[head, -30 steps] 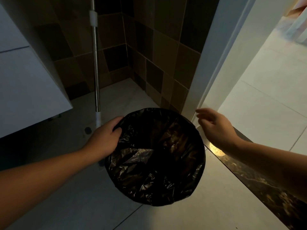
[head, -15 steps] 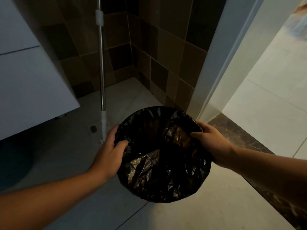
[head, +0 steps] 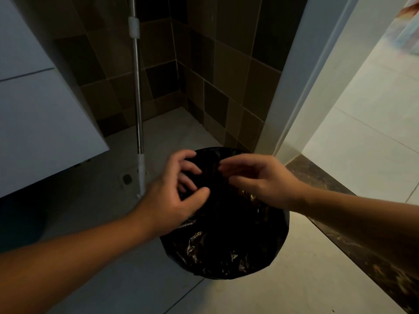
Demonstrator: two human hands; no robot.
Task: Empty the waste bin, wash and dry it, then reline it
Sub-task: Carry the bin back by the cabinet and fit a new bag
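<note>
While over bin (head: 226,250) | left hand (head: 174,196) pinches liner (head: 210,245) | right hand (head: 258,180) loose

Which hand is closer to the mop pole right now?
Left. The left hand is over the bin bag just right of the mop pole; the right hand is farther right.

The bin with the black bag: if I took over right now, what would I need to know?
Left hand: fingers curled over the black bag, seemingly gathering its top; a firm grip can't be confirmed.
Right hand: fingers relaxed above the bag's far edge, holding nothing clear.
The bin stands on the floor by the door frame, bag inside it, a mop handle to its left.
Done: nothing finished.
Left: gather and lift the bag out, wash, dry, reline.
</note>
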